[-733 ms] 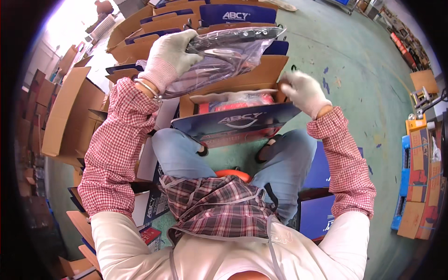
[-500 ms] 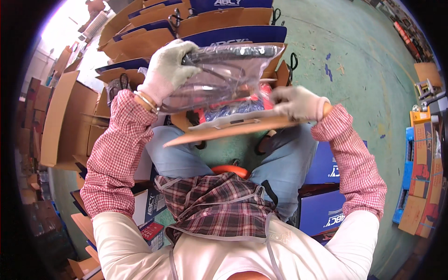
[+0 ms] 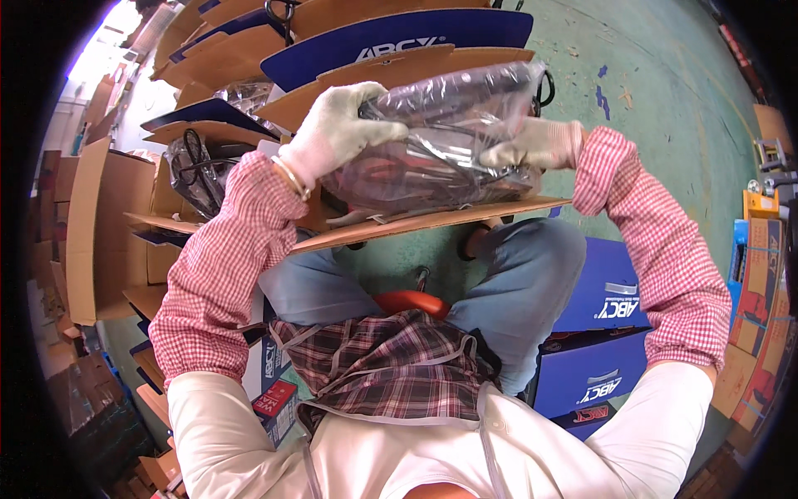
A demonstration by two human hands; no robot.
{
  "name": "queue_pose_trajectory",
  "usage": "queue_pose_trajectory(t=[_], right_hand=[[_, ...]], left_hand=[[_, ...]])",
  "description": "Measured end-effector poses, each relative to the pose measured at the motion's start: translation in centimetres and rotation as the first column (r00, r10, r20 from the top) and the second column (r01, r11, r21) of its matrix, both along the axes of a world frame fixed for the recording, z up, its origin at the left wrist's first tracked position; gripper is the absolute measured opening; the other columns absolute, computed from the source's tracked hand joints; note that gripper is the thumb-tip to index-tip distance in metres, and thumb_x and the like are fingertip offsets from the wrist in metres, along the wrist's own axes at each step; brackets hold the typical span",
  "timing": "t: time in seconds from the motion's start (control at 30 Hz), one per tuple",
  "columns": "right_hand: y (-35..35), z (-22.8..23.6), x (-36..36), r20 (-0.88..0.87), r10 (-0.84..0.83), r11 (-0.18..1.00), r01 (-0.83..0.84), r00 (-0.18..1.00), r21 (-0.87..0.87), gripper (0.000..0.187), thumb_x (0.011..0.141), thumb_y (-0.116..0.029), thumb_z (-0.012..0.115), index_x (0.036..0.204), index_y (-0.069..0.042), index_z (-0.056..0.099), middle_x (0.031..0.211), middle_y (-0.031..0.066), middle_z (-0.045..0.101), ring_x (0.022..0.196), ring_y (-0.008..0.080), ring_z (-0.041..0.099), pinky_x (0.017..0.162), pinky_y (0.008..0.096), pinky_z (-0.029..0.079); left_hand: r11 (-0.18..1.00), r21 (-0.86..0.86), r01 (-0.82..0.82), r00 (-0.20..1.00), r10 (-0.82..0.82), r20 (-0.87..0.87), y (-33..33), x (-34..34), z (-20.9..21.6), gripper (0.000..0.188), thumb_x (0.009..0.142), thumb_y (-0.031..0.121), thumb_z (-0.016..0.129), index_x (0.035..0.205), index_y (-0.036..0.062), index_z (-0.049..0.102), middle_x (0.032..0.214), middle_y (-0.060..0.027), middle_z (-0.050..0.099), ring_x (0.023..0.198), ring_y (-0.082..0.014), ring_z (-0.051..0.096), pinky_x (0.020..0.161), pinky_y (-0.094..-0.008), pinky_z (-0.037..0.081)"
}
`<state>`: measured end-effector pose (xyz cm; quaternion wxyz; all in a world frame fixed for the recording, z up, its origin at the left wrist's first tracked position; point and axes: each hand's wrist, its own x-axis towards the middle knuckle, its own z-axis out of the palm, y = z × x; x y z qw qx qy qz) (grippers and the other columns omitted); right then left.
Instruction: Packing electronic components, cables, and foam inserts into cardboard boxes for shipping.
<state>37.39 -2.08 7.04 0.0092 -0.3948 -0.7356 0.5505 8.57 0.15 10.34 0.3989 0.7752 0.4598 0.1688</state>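
Observation:
A clear plastic bag (image 3: pixel 449 150) with a long dark handle-like part and dark cable inside spans the space between my gloved hands. Its exact contents are blurred by glare. My left hand (image 3: pixel 337 133) is closed on the bag's upper left end, thumb over the dark part. At the bag's right side, my right hand (image 3: pixel 536 145) pinches the plastic with bent fingers. Under the bag is an open cardboard box, whose near flap (image 3: pixel 440 223) sticks out toward my knees. The bag hides most of the box's inside.
Rows of open blue-and-brown boxes (image 3: pixel 399 37) stand ahead. A bagged item with a black cable (image 3: pixel 197 170) sits in a box at left. Closed blue boxes (image 3: pixel 590 374) are stacked beside my right leg, a small red box (image 3: pixel 276 399) by my left. An orange seat (image 3: pixel 407 301) shows beneath me.
The bag has come lower, over the open box, and now covers the red and blue things seen inside it. My right hand has gone from the box's right side onto the bag.

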Motion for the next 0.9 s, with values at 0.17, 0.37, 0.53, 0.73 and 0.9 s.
queue_pose_trajectory(t=[0.17, 0.37, 0.53, 0.73, 0.9], right_hand=[[4.2, -1.1, -0.6, 0.109, -0.036, 0.988, 0.052, 0.993, -0.147, 0.052, 0.091, -0.041, 0.063, 0.125, -0.002, 0.059, 0.113, 0.0119, 0.068, 0.103, 0.0199, 0.063, 0.094, 0.0340, 0.048], [8.5, -2.6, -0.3, 0.310, 0.004, 0.999, 0.006, 0.951, -0.031, 0.044, 0.095, -0.032, 0.060, 0.127, -0.002, 0.058, 0.113, 0.0147, 0.067, 0.107, 0.0206, 0.060, 0.092, 0.0343, 0.047], [6.5, -3.8, -1.2, 0.165, 0.131, 0.977, -0.156, 0.977, 0.147, 0.045, 0.093, -0.023, 0.058, 0.133, -0.003, 0.052, 0.122, 0.0141, 0.063, 0.104, 0.0201, 0.060, 0.093, 0.0347, 0.047], [4.6, -11.6, 1.8, -0.194, -0.082, 0.972, 0.035, 0.978, -0.231, 0.047, 0.096, -0.038, 0.056, 0.126, -0.002, 0.058, 0.118, 0.0156, 0.064, 0.105, 0.0246, 0.061, 0.097, 0.0342, 0.047], [2.2, -9.4, -1.6, 0.032, -0.090, 0.996, 0.090, 0.995, 0.025, 0.047, 0.092, -0.040, 0.062, 0.120, -0.003, 0.060, 0.113, 0.0140, 0.064, 0.108, 0.0216, 0.059, 0.099, 0.0320, 0.044]], left_hand=[[0.992, -0.118, -0.054, 0.999, 0.054, -0.003, 4.2, -1.0, -4.8, 0.047, 0.078, 0.023, 0.077, 0.110, -0.0081, 0.064, 0.090, -0.0147, 0.069, 0.085, -0.0169, 0.065, 0.083, -0.0300, 0.052], [0.979, 0.146, -0.145, 0.988, 0.136, 0.068, 2.9, -0.5, -5.7, 0.039, 0.077, 0.023, 0.077, 0.101, -0.0050, 0.065, 0.082, -0.0107, 0.069, 0.075, -0.0144, 0.063, 0.073, -0.0273, 0.051], [0.985, 0.074, -0.156, 0.988, 0.157, -0.012, 0.3, -1.4, -6.0, 0.037, 0.076, 0.020, 0.078, 0.102, -0.0030, 0.066, 0.086, -0.0181, 0.069, 0.077, -0.0227, 0.069, 0.073, -0.0331, 0.054], [0.991, 0.081, -0.104, 0.994, 0.102, 0.035, -0.5, -1.3, -7.7, 0.036, 0.076, 0.017, 0.078, 0.103, -0.0025, 0.065, 0.088, -0.0179, 0.070, 0.079, -0.0238, 0.069, 0.074, -0.0334, 0.054], [0.989, -0.131, -0.067, 0.998, 0.069, 0.010, -0.6, -1.8, -7.8, 0.036, 0.078, 0.021, 0.077, 0.101, -0.0039, 0.066, 0.084, -0.0151, 0.069, 0.078, -0.0188, 0.067, 0.075, -0.0323, 0.052]])
